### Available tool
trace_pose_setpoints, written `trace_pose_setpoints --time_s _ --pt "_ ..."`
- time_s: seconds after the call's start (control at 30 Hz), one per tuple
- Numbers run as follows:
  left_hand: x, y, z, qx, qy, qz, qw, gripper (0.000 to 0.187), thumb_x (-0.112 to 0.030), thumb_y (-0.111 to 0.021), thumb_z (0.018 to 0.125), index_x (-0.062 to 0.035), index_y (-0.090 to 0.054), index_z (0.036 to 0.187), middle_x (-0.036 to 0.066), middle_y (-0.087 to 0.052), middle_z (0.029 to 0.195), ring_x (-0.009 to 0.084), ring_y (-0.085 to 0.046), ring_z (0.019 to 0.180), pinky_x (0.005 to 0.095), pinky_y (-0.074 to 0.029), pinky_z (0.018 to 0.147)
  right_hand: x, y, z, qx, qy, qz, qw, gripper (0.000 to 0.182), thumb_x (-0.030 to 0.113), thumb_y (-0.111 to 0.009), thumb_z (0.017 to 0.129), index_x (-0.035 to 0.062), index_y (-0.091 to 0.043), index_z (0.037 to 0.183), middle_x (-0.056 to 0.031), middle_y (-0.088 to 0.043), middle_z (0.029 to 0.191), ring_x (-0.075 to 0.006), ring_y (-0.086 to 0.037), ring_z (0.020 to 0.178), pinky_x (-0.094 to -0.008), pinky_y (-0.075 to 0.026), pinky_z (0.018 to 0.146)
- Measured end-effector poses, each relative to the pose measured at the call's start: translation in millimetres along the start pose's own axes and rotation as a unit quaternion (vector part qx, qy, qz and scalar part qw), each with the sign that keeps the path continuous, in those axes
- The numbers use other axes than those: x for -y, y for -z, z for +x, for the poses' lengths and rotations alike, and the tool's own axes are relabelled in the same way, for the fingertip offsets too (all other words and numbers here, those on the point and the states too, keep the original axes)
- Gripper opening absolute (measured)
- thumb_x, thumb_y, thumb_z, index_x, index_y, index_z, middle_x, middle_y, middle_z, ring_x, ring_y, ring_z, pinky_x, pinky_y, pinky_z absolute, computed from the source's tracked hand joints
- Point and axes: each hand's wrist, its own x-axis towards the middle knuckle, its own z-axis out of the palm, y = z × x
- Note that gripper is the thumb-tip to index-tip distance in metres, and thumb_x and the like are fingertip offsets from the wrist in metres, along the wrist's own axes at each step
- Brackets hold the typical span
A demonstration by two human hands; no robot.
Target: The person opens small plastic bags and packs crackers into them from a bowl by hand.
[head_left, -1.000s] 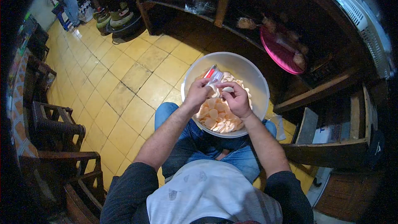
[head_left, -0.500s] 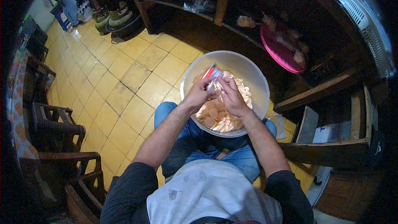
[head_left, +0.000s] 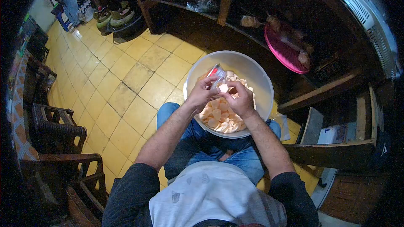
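A large whitish tub (head_left: 262, 80) sits at my lap, holding many pale orange crackers (head_left: 219, 115). Over it, my left hand (head_left: 202, 93) is closed on a clear plastic bag (head_left: 219, 83). The fingers of my right hand (head_left: 240, 100) pinch a pale cracker (head_left: 224, 88) at the bag's side. Behind my left fingers, inside the tub, lies a packet with a red and white label (head_left: 214, 70).
Dark wooden chairs (head_left: 59, 122) line the left. A pink basket (head_left: 275, 52) rests on the dark shelf at the upper right. Gas cylinders (head_left: 122, 17) stand at the back. A wooden frame (head_left: 332, 153) is on the right.
My right hand has shifted slightly down and right, with its fingers now bent around a cracker. My left hand stays nearly in place with the bag.
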Motion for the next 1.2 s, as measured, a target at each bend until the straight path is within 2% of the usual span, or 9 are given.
trace_pose_setpoints --time_s 0.1,0.23,0.3,0.53,0.7,0.9,1.07,1.13,1.2 --pt "-1.5 0.5 -0.6 0.021 0.004 -0.024 0.999 0.041 -0.001 -0.064 0.085 -0.0066 -0.052 0.124 0.010 -0.055 0.109 0.0181 -0.060 0.096 0.0322 -0.057 0.083 -9.0 0.0 6.2 -0.041 0.207 -0.085 0.974 0.020 0.012 -0.079 0.070 0.0061 -0.065 0.083 -0.0099 -0.065 0.094 -0.0222 -0.064 0.089 -0.0326 -0.053 0.074" --pt "-7.2 -4.9 -5.1 0.071 -0.010 -0.006 0.997 0.042 0.000 -0.064 0.084 -0.0019 -0.051 0.124 0.011 -0.055 0.112 0.0196 -0.061 0.098 0.0323 -0.057 0.084 -7.3 -0.1 5.7 -0.058 0.207 -0.136 0.967 0.023 0.010 -0.079 0.067 0.0064 -0.066 0.085 -0.0093 -0.063 0.093 -0.0229 -0.063 0.087 -0.0320 -0.053 0.076" --pt "-5.1 -5.8 -5.5 0.076 -0.029 0.010 0.997 0.042 0.000 -0.064 0.084 -0.0007 -0.051 0.124 0.011 -0.055 0.112 0.0202 -0.061 0.098 0.0319 -0.056 0.084 -6.4 -2.6 4.4 -0.043 0.019 -0.042 0.998 0.020 0.005 -0.077 0.067 0.0060 -0.066 0.084 -0.0076 -0.062 0.091 -0.0223 -0.062 0.087 -0.0322 -0.052 0.078" --pt "-5.9 -8.5 -5.4 0.046 -0.016 0.018 0.999 0.039 -0.003 -0.062 0.087 -0.0010 -0.051 0.125 0.011 -0.057 0.112 0.0185 -0.061 0.097 0.0299 -0.053 0.086 -11.3 -5.2 8.4 -0.006 0.185 -0.001 0.983 0.020 0.009 -0.077 0.069 0.0042 -0.064 0.084 -0.0097 -0.057 0.091 -0.0217 -0.061 0.083 -0.0326 -0.053 0.072" --pt "-3.5 -9.4 -3.5 0.063 -0.033 0.085 0.994 0.032 -0.003 -0.059 0.089 -0.0011 -0.054 0.121 0.010 -0.059 0.108 0.0180 -0.061 0.096 0.0303 -0.054 0.085 -9.3 -2.2 7.1 -0.028 -0.015 -0.003 1.000 0.021 0.005 -0.077 0.070 0.0025 -0.059 0.080 -0.0073 -0.056 0.089 -0.0158 -0.059 0.082 -0.0272 -0.050 0.069" --pt "-1.8 -4.6 -1.7 0.003 -0.023 0.080 0.997 0.029 0.000 -0.057 0.088 -0.0011 -0.057 0.117 0.009 -0.060 0.109 0.0159 -0.062 0.092 0.0305 -0.054 0.084 -22.2 -4.3 9.8 0.037 0.128 0.085 0.987 0.031 0.007 -0.080 0.067 0.0015 -0.057 0.088 -0.0066 -0.054 0.087 -0.0161 -0.059 0.074 -0.0268 -0.051 0.066" --pt "-5.9 -10.4 -5.6 0.052 0.006 -0.016 0.999 0.031 0.004 -0.054 0.085 -0.0018 -0.058 0.116 0.010 -0.062 0.108 0.0148 -0.063 0.088 0.0294 -0.055 0.081 -38.3 -15.7 9.6 -0.004 0.012 0.111 0.994 0.036 0.004 -0.076 0.071 0.0021 -0.053 0.098 -0.0062 -0.054 0.090 -0.0123 -0.057 0.081 -0.0257 -0.049 0.067" --pt "-10.9 -18.5 -11.3 0.103 -0.029 0.153 0.982 0.033 0.004 -0.054 0.085 -0.0020 -0.059 0.116 0.009 -0.063 0.107 0.0144 -0.063 0.088 0.0282 -0.054 0.081 -35.2 -14.8 13.2 -0.039 0.015 0.117 0.992 0.040 0.004 -0.076 0.071 0.0021 -0.051 0.102 -0.0084 -0.055 0.093 -0.0131 -0.058 0.079 -0.0265 -0.050 0.066" --pt "-6.4 -18.7 -9.3 0.111 -0.100 0.245 0.958 0.032 0.002 -0.055 0.086 -0.0022 -0.058 0.118 0.008 -0.064 0.104 0.0143 -0.063 0.088 0.0286 -0.055 0.078 -30.7 -6.4 14.8 0.097 -0.124 0.077 0.985 0.048 0.006 -0.076 0.071 0.0015 -0.046 0.109 -0.0104 -0.054 0.099 -0.0139 -0.059 0.086 -0.0291 -0.051 0.070"
